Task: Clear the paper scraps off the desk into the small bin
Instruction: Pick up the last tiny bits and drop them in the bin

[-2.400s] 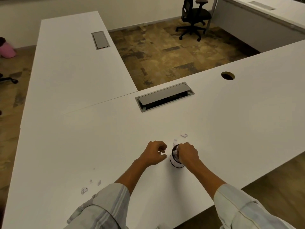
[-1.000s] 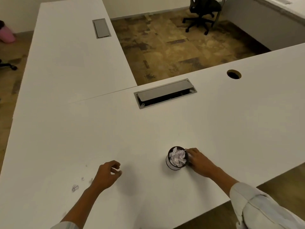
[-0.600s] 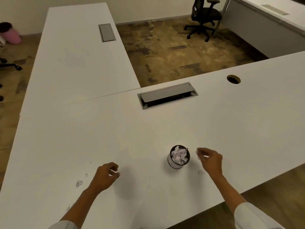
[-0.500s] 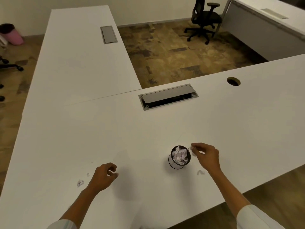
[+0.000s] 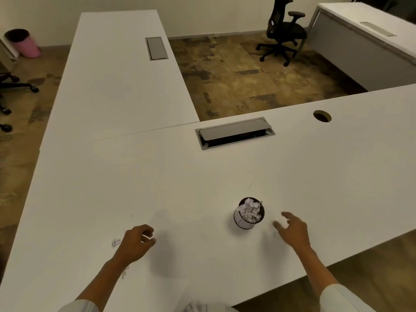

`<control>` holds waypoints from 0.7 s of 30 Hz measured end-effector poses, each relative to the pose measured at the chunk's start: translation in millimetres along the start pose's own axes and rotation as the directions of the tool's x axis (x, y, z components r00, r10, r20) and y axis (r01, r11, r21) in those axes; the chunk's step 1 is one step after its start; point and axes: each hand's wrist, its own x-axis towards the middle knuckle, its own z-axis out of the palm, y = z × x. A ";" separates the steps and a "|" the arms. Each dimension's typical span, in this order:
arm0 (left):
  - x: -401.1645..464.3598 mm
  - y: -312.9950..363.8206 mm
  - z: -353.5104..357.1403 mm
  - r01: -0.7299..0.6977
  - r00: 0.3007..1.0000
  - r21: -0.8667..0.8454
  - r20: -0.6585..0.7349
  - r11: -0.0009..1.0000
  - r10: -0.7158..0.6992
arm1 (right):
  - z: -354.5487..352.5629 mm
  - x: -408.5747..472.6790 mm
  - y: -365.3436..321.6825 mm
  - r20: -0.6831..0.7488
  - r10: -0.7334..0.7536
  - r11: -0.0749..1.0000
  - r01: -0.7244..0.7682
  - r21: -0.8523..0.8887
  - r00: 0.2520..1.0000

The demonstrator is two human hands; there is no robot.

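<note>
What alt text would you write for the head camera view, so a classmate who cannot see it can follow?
A small round dark bin, heaped with crumpled white paper scraps, stands on a large white desk. The person's right hand hovers open just beside it, while the left hand, loosely curled, sits next to a stray white paper scrap on the desk.

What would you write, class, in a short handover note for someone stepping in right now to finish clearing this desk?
Left hand: loosely curled, holding nothing visible, beside a paper scrap near the desk's left part.
Right hand: open, empty, just right of the small bin.
Small bin: upright on the desk, heaped with crumpled scraps.
Done: most scraps are binned.
Left: the scrap by the left hand, another scrap by the left forearm, and a faint speck, possibly a scrap, near the right hand.
</note>
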 end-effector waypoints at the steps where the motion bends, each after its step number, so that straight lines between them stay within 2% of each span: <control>1: -1.6 -2.0 1.2 0.007 1.000 0.001 0.004 1.000 -0.007 | 12.9 -3.9 9.3 0.055 0.002 0.997 0.003 -0.074 0.998; 4: -4.6 -7.1 3.8 0.025 0.999 0.014 0.027 1.000 -0.025 | 47.6 -19.3 18.5 0.087 -0.096 0.965 0.114 -0.237 0.992; 8: -6.4 -9.9 5.2 0.040 0.998 0.029 0.037 0.999 -0.041 | 63.6 -33.9 16.4 0.007 -0.140 0.967 0.138 -0.216 0.990; 10: -8.5 -9.4 5.7 0.045 0.998 0.028 0.032 0.999 -0.046 | 58.9 -35.9 18.1 -0.027 -0.119 0.983 0.114 -0.143 0.992; 13: -12.9 -10.4 7.6 0.055 0.998 0.016 0.027 0.998 -0.055 | 31.8 -41.0 1.2 -0.104 -0.040 0.994 0.051 0.100 0.994; 17: -17.3 -16.3 9.9 0.071 0.997 0.001 0.016 0.997 -0.071 | -11.6 -40.6 -56.4 -0.210 -0.047 0.915 0.126 0.383 0.977; 21: -20.3 -20.9 9.9 0.073 0.997 -0.011 -0.008 0.997 -0.073 | -17.1 -27.1 -98.6 -0.129 -0.179 0.885 0.217 0.411 0.975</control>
